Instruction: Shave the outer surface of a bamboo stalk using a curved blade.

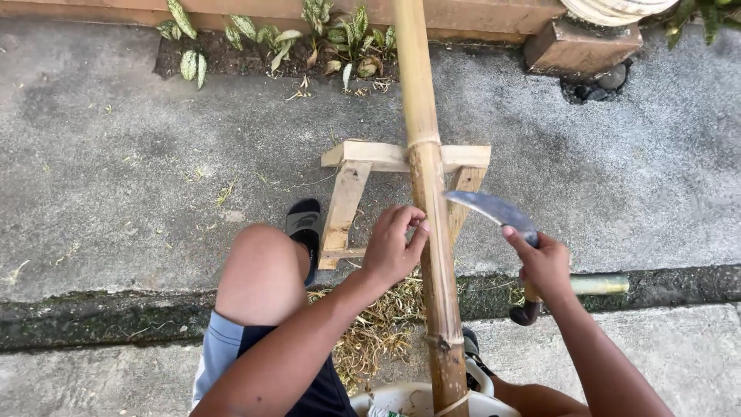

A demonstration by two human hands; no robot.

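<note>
- Head view: bamboo pole (427, 193), tan-brown with ringed nodes, runs from the lap up the frame, resting across a wooden sawhorse (363, 174).
- Left hand (394, 245) curls against the pole's left side, fingers bent, thumb touching it.
- Right hand (544, 262) is closed on the dark handle of a curved knife (494, 210); blade tip meets the pole.
- Shavings (378, 324) lie below; sandalled foot (305, 228) beside the sawhorse leg.
</note>
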